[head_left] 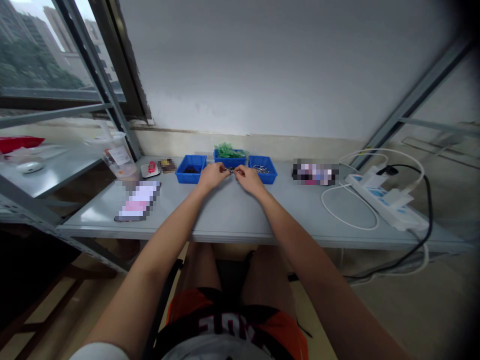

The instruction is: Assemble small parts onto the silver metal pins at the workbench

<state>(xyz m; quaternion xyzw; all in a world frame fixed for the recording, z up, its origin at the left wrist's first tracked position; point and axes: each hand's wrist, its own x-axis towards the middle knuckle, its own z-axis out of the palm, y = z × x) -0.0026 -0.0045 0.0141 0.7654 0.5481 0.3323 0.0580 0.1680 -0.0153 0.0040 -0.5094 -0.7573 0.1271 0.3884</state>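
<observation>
My left hand (213, 175) and my right hand (249, 179) meet over the middle of the table, fingertips pinched. A small silvery metal piece (231, 170) spans the gap between them; its kind is too small to make out. Just beyond my hands stand three blue bins. Dark small parts lie in the left bin (181, 177), close to my left hand. Green plastic pieces (227, 150) fill the back bin (229, 162). Shiny metal parts (260, 169) lie in the right bin (271, 178), beside my right hand.
On the left are a phone (138, 201), a drink cup (120, 159) with a straw, and a small white dish (150, 171) holding something red. To the right lie a blurred item (315, 173), a white power strip (390, 202) and looping cables (429, 210). A wall rises behind the table (232, 215).
</observation>
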